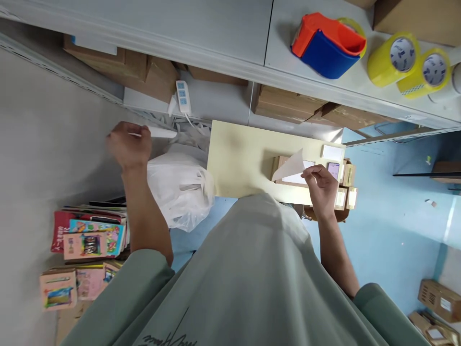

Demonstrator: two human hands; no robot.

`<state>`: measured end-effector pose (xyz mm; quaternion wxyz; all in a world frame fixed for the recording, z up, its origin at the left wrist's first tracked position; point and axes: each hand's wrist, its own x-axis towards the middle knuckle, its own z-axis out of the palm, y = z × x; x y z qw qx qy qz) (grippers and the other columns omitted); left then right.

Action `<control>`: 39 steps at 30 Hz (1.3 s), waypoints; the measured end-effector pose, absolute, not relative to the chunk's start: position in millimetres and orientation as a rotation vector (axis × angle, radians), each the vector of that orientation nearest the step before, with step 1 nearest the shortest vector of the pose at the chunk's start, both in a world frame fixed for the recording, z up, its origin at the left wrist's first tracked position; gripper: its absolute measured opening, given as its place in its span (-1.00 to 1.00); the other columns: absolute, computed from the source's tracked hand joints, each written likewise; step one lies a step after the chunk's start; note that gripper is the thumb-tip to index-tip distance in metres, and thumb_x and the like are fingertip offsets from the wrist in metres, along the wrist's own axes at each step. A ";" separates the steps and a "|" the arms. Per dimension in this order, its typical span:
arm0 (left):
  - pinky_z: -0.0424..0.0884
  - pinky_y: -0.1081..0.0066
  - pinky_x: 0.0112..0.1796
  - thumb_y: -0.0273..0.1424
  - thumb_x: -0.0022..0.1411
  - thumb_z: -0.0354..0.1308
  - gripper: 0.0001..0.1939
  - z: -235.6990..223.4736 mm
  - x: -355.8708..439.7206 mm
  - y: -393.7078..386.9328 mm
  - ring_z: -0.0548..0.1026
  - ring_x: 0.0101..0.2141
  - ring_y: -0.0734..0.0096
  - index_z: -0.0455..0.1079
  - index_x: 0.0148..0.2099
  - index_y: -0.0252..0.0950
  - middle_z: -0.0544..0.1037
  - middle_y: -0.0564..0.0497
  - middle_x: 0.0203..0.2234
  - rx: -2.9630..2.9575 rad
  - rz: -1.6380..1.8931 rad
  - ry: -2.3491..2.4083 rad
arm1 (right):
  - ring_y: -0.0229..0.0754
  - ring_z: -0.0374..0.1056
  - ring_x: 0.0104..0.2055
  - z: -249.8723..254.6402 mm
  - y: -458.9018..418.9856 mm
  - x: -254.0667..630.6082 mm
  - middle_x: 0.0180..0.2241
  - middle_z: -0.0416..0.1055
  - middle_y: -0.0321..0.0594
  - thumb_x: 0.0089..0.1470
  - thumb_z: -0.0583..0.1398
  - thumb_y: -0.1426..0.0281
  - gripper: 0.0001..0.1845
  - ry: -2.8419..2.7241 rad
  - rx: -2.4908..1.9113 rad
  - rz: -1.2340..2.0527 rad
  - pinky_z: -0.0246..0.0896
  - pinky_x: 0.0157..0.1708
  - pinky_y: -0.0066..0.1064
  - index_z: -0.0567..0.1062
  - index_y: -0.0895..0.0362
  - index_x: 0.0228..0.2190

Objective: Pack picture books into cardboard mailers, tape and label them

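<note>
My left hand (pixel 128 144) is raised out to the left, fingers closed on a thin white strip of paper (pixel 161 132) that sticks out to the right above a white plastic bag (pixel 180 185). My right hand (pixel 321 185) pinches the corner of a white sheet (pixel 291 166), lifted over a brown cardboard box (pixel 279 168) on a pale yellow tabletop (pixel 237 158). A phone (pixel 333 169) with a lit screen lies just beyond my right fingers.
Grey metal shelving holds an orange and blue tape dispenser (pixel 326 45), yellow tape rolls (pixel 393 57), brown cartons (pixel 288 103) and a white power strip (pixel 183 96). Colourful children's books (pixel 90 238) are stacked on the left. Small boxes (pixel 437 300) lie on the blue floor at right.
</note>
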<state>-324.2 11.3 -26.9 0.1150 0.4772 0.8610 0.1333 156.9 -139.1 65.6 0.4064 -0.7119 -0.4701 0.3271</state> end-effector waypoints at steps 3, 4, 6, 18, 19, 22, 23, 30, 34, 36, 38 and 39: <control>0.45 0.05 0.29 -0.43 0.49 0.23 -0.78 -28.9 -332.6 19.7 0.65 0.05 0.11 0.57 0.08 -0.44 0.75 -0.12 -0.02 1.371 0.489 2.560 | -0.05 0.51 -0.17 63.0 -144.3 162.3 -0.32 0.55 -0.26 0.27 0.34 0.24 -0.85 -1.189 -1.764 0.834 0.45 -0.05 -0.15 0.60 0.01 -0.33; 0.45 0.05 0.28 -0.47 0.48 0.22 -0.78 -29.2 -329.5 20.1 0.65 0.03 0.14 0.57 0.08 -0.45 0.75 -0.11 -0.02 1.364 0.542 2.556 | -0.06 0.51 -0.17 61.5 -146.2 164.6 -0.32 0.55 -0.26 0.27 0.34 0.24 -0.85 -1.185 -1.757 0.839 0.45 -0.05 -0.15 0.59 0.01 -0.34; 0.52 0.13 0.20 -0.55 0.44 0.22 -0.78 -30.0 -311.0 16.9 0.64 -0.07 0.25 0.58 0.07 -0.46 0.74 -0.07 -0.06 1.343 0.673 2.487 | -0.06 0.51 -0.17 58.1 -150.1 169.7 -0.32 0.55 -0.26 0.28 0.35 0.22 -0.83 -1.184 -1.752 0.847 0.45 -0.04 -0.15 0.59 0.01 -0.34; 0.63 0.25 0.03 -0.06 0.44 0.36 -0.68 27.3 -20.2 -104.7 0.71 0.06 0.16 0.59 -0.01 -0.19 0.76 -0.11 -0.01 1.345 0.838 1.217 | -0.06 0.51 -0.19 54.9 -167.6 215.1 -0.29 0.56 -0.26 0.30 0.26 0.40 -0.88 -1.467 -1.653 0.694 0.45 -0.11 -0.16 0.54 -0.01 -0.32; 0.64 0.23 0.05 -0.03 0.43 0.37 -0.66 33.7 -3.7 -112.9 0.71 0.08 0.13 0.57 0.00 -0.18 0.75 -0.12 0.01 1.307 0.825 1.195 | -0.06 0.51 -0.19 53.8 -170.0 220.0 -0.28 0.56 -0.26 0.30 0.25 0.43 -0.88 -1.493 -1.636 0.681 0.45 -0.11 -0.15 0.54 -0.02 -0.32; 0.67 0.21 0.02 0.01 0.37 0.45 -0.58 42.8 34.7 -129.7 0.72 0.07 0.09 0.53 0.02 -0.18 0.72 -0.16 0.08 1.191 0.788 1.170 | -0.05 0.52 -0.20 48.4 -178.5 234.7 -0.28 0.58 -0.26 0.29 0.25 0.46 -0.86 -1.551 -1.595 0.684 0.44 -0.10 -0.12 0.53 -0.02 -0.30; 0.68 0.21 0.00 0.01 0.34 0.48 -0.55 42.8 44.8 -133.4 0.73 0.04 0.09 0.51 0.03 -0.18 0.71 -0.16 0.10 1.159 0.774 1.174 | -0.05 0.53 -0.20 46.1 -181.4 239.5 -0.28 0.59 -0.26 0.30 0.25 0.46 -0.87 -1.560 -1.585 0.690 0.43 -0.09 -0.12 0.53 -0.02 -0.30; 0.69 0.11 0.05 -0.04 0.23 0.56 -0.50 27.2 94.2 -149.6 0.73 0.00 0.12 0.47 0.00 -0.18 0.65 -0.15 0.14 0.968 0.711 1.188 | -0.05 0.55 -0.19 28.1 -200.0 270.1 -0.28 0.59 -0.26 0.35 0.26 0.39 -0.91 -1.534 -1.569 0.780 0.43 -0.05 -0.12 0.54 -0.02 -0.26; 0.66 0.06 0.11 -0.08 0.15 0.61 -0.51 20.8 108.9 -154.0 0.68 0.10 0.01 0.49 -0.06 -0.18 0.67 -0.12 0.03 0.836 0.706 1.208 | -0.03 0.55 -0.15 23.0 -208.5 277.7 -0.25 0.61 -0.24 0.36 0.27 0.34 -0.92 -1.507 -1.587 0.920 0.44 0.00 -0.11 0.57 -0.04 -0.25; 0.64 0.06 0.12 -0.09 0.13 0.61 -0.50 19.4 112.5 -154.9 0.67 0.13 -0.01 0.49 -0.06 -0.17 0.68 -0.10 0.00 0.792 0.711 1.224 | -0.02 0.55 -0.13 22.0 -211.4 281.1 -0.24 0.61 -0.23 0.36 0.28 0.30 -0.92 -1.493 -1.579 0.991 0.45 0.01 -0.10 0.57 -0.05 -0.25; 0.64 0.07 0.12 -0.07 0.12 0.61 -0.49 18.5 113.1 -154.7 0.66 0.14 0.00 0.49 -0.04 -0.16 0.69 -0.09 -0.01 0.761 0.712 1.240 | -0.02 0.54 -0.13 20.1 -213.2 287.2 -0.25 0.60 -0.23 0.36 0.29 0.26 -0.90 -1.458 -1.570 1.039 0.46 0.02 -0.10 0.57 -0.05 -0.27; 0.63 0.07 0.12 -0.06 0.13 0.60 -0.49 18.1 112.2 -154.2 0.65 0.15 0.00 0.49 -0.03 -0.15 0.70 -0.08 -0.01 0.745 0.710 1.244 | -0.02 0.54 -0.14 18.3 -213.5 291.7 -0.26 0.59 -0.23 0.36 0.29 0.25 -0.88 -1.426 -1.570 1.051 0.46 0.02 -0.10 0.57 -0.05 -0.27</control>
